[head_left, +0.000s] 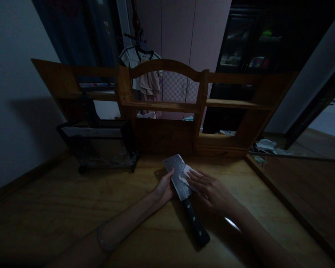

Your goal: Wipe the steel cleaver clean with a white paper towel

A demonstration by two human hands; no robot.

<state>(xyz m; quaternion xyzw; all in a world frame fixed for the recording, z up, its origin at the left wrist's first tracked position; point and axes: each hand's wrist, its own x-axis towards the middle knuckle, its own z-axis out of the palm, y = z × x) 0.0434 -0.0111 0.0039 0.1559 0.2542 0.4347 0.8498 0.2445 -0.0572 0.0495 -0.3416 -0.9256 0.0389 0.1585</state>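
Observation:
A cleaver [174, 164] with a broad metal blade and a black riveted handle [194, 223] is tilted over the wooden tabletop, its handle toward me. My left hand [165, 188] grips the blade from the left, thumb on its upper face and the other fingers hidden beneath. My right hand [208, 188] presses a white tissue or cloth [185, 175] flat against the blade from the right. The fingers of that hand lie together over the white piece.
At the back left stands a dark-framed knife holder [100, 132] with a black handle [89, 109] sticking up. A wooden shelf unit [164, 136] spans the tabletop's [123, 230] far side. On the right, a raised wooden edge [281, 201] borders the top. A shiny sliver [232, 224] shows beside my right forearm.

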